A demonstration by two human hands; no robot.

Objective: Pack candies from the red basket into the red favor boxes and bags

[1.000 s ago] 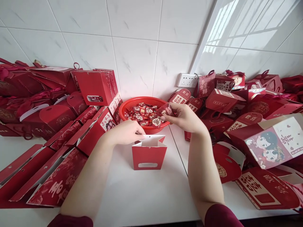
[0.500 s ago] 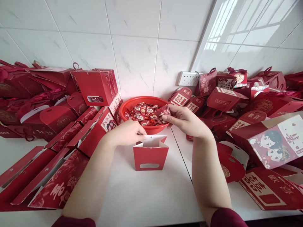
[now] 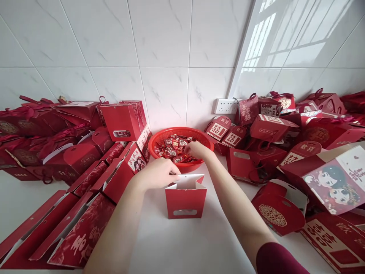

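A small red paper gift box [image 3: 186, 199] stands upright on the table, its top open and a window slot in its front. My left hand [image 3: 161, 173] pinches its upper left rim, fingers closed on the edge. Behind it sits a red plastic basket [image 3: 182, 165] filled with wrapped candies [image 3: 172, 149] in red and printed wrappers. My right hand [image 3: 199, 150] reaches into the basket's right side, fingers curled down among the candies. The fingertips are partly hidden, so what they grip cannot be made out.
Flattened and folded red boxes [image 3: 82, 224] lie in rows at the left. Many assembled red gift boxes [image 3: 273, 127] are piled at the right. A white power strip [image 3: 225, 106] is against the tiled wall.
My right hand has gone from above the basket's right edge, holding a reddish wrapped piece, down into the candies. My left hand stays on the box rim. The view has tilted up slightly.
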